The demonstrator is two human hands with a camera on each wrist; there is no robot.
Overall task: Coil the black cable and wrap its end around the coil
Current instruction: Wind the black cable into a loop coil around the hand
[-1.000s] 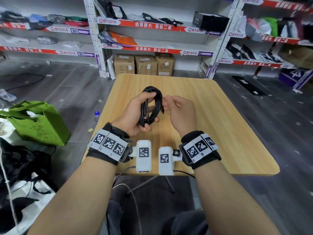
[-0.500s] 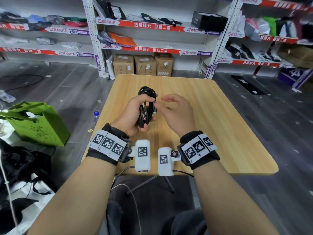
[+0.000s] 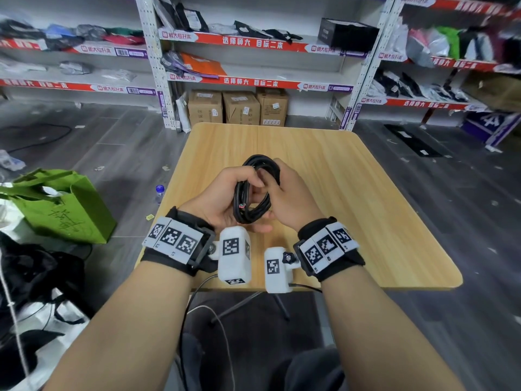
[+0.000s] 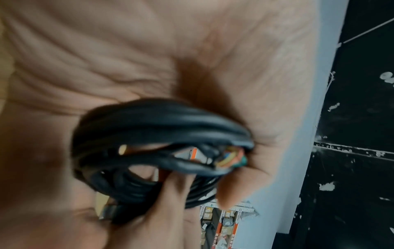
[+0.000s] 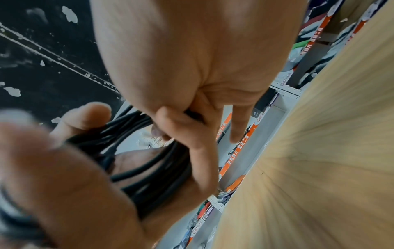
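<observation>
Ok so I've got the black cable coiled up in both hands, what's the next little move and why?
Probably pass the loose end through the coil's middle and pull it snug. The left hand already holds the coil bunched above the table, the right hand pinches a strand at its top, and bare coloured wires show that one end still lies loose.

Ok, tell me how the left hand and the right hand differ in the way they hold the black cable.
The left hand wraps the black cable coil from its left side, fingers curled through the loop; the right hand pinches strands on the right side, one finger pointing free. Both hold the coil above the table.
</observation>
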